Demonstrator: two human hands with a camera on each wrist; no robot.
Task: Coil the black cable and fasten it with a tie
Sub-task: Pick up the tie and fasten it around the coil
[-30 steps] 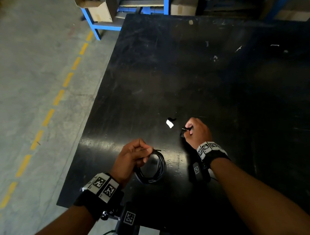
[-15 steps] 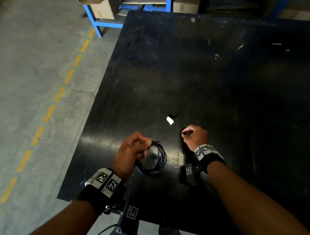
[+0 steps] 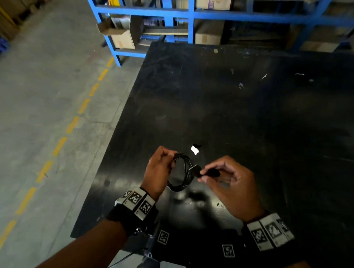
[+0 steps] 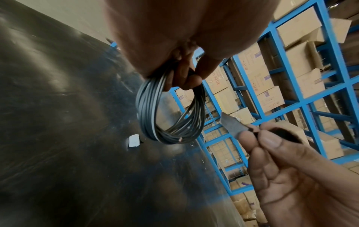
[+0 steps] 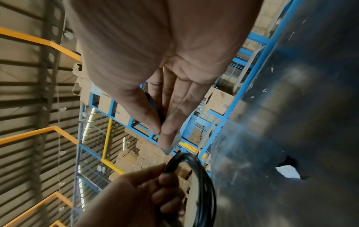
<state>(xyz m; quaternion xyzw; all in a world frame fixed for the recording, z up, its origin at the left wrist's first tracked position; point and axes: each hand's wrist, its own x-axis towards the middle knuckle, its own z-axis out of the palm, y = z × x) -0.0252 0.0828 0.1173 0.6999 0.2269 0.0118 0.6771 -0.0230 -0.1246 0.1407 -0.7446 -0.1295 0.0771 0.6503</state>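
The left hand (image 3: 160, 169) grips the coiled cable (image 3: 182, 174) at its far-left edge, so the loop hangs upright above the worktop (image 3: 254, 117). Just right of the coil, the right hand (image 3: 228, 182) has its fingers (image 4: 272, 142) pinching the tie (image 3: 208, 172), long axis left-right, tip pointing at the coil's right strands, nearly touching. Boxes fill the far shelves (image 3: 189, 12).

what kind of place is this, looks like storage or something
Most likely a warehouse or stockroom. Blue steel racking stacked with cardboard boxes stands behind a scuffed black worktable, and the bare concrete floor carries a dashed yellow lane line.
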